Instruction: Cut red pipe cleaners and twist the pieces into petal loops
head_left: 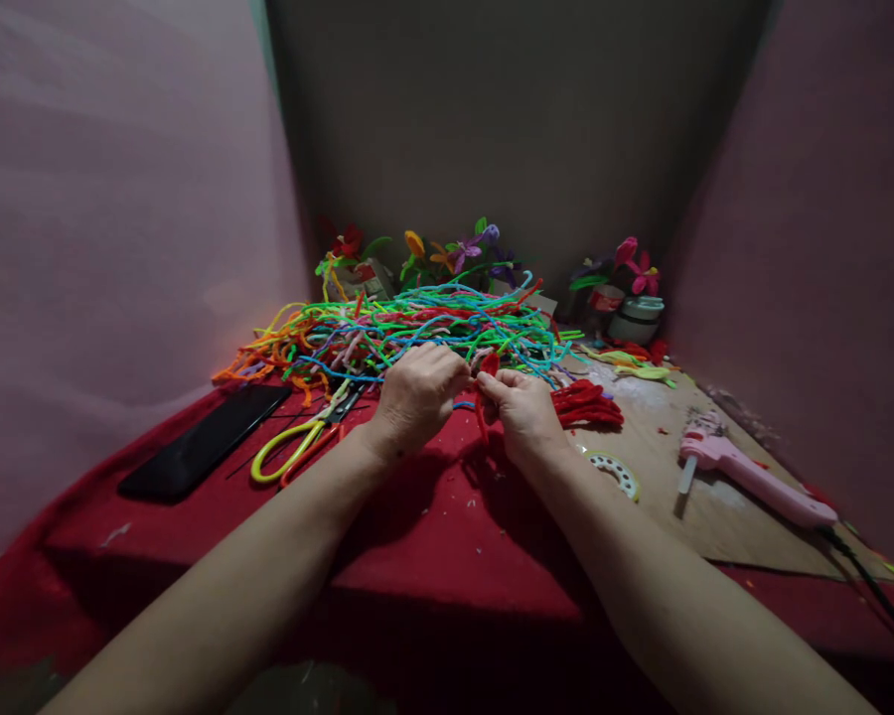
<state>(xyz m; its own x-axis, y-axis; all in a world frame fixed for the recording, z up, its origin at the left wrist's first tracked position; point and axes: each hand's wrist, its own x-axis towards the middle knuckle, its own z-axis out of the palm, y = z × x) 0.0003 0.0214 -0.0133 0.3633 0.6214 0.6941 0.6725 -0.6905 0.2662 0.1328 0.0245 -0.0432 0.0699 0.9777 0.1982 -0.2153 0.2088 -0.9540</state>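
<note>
Near the middle of the red-covered table, my left hand (421, 389) and my right hand (520, 407) are close together. A red fuzzy stem (481, 415) is pinched in my right fingertips, with one part standing above them and another hanging below. My left fingers are closed beside it; what they grip, if anything, is too small to tell. Behind both hands lies a heap of colourful fuzzy stems (417, 323). A bundle of red stems (587, 405) lies just right of my right hand.
A black phone (207, 442) and yellow-handled scissors (287, 452) lie at left. On the right, a board (663, 506) bears a pink glue gun (760, 477) and a round white piece (617, 472). Fuzzy flowers (462, 250) and a jar (636, 320) stand behind.
</note>
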